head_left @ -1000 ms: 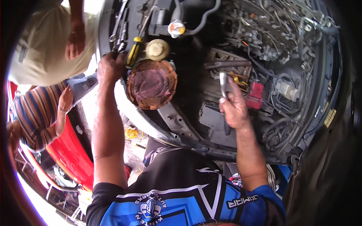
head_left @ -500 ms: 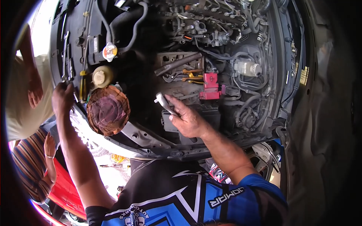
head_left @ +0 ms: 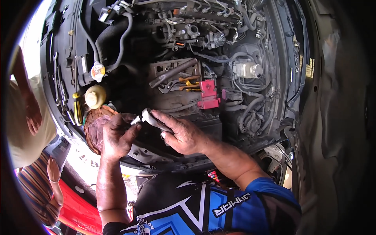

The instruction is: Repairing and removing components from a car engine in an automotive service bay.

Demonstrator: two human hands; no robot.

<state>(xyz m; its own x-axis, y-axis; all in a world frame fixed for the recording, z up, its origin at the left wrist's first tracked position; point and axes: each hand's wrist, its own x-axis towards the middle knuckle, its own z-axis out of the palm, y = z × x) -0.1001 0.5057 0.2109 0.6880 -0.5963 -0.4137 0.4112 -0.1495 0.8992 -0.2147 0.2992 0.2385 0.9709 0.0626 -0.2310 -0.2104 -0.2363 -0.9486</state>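
Observation:
My right hand (head_left: 185,136) is wrapped round the handle of a silver ratchet wrench (head_left: 150,118), its head pointing left. Between the thumb and fingers of my left hand (head_left: 116,137) is a small shiny metal piece that looks like a socket (head_left: 135,120). It meets the ratchet's head or sits right beside it; which of the two I cannot tell. Both hands are above the near side of the engine bay. Behind my left hand lies a round bowl (head_left: 93,119) with a crumpled brown and purplish lining, partly covered by the hand.
Pliers (head_left: 169,87) and a dark metal tube (head_left: 172,73) lie on the battery tray beside a red terminal cover (head_left: 208,94). A yellow-handled screwdriver (head_left: 77,109) and several wrenches (head_left: 57,80) rest on the left panel. Two people stand at the left, one in a striped shirt (head_left: 37,184).
My left hand has come right from the tools on the left panel and now holds the small metal piece at the ratchet. My right hand has moved slightly left and down with the ratchet.

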